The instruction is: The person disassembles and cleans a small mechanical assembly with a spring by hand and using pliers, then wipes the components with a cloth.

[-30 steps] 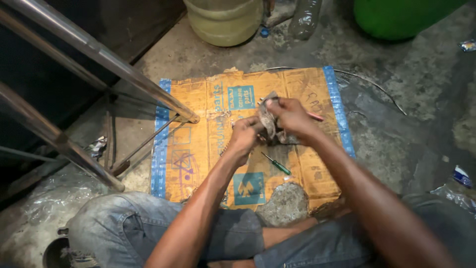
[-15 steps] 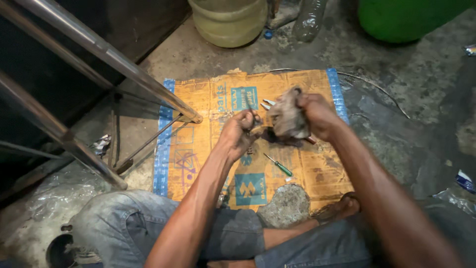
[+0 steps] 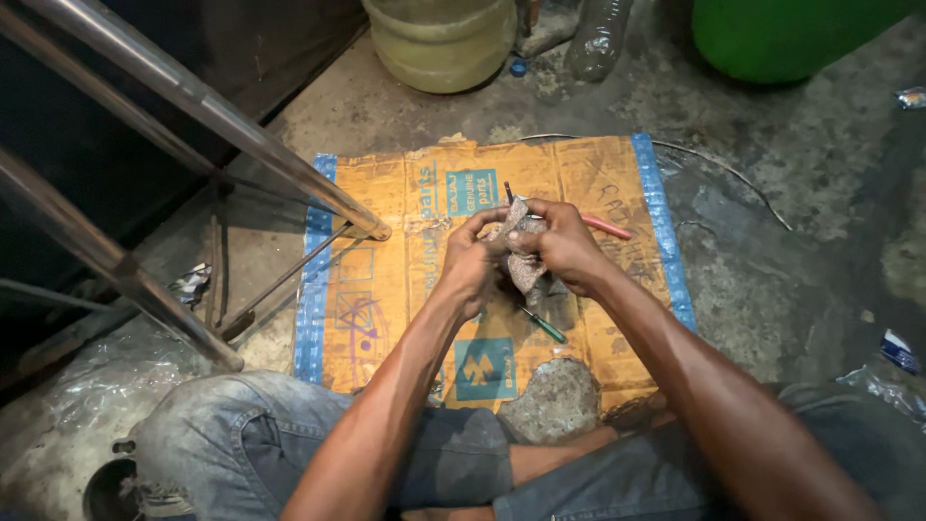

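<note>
In the head view, the person sits on the concrete floor (image 3: 791,251) with both forearms reaching toward twelve o'clock over a flattened orange cardboard sheet with blue edge strips (image 3: 386,289). The left hand (image 3: 470,262) and the right hand (image 3: 564,246) meet just above the middle of that sheet, and the fingers of both hands are pinching a crumpled grey-brown rag (image 3: 519,253) between them. A thin dark metal piece pokes up from the rag at twelve o'clock; what it is cannot be told. A red-handled tool (image 3: 608,227) lies on the cardboard at three o'clock from the hands, partly hidden by the right hand. A green-handled screwdriver (image 3: 542,326) lies at six o'clock, just below the rag. A rough grey stone (image 3: 552,397) rests nearer the knees. At twelve o'clock stand a yellowish plastic jug (image 3: 442,41) and a green plastic drum (image 3: 781,37). Shiny metal tubes (image 3: 203,106) slant across at ten o'clock.
</note>
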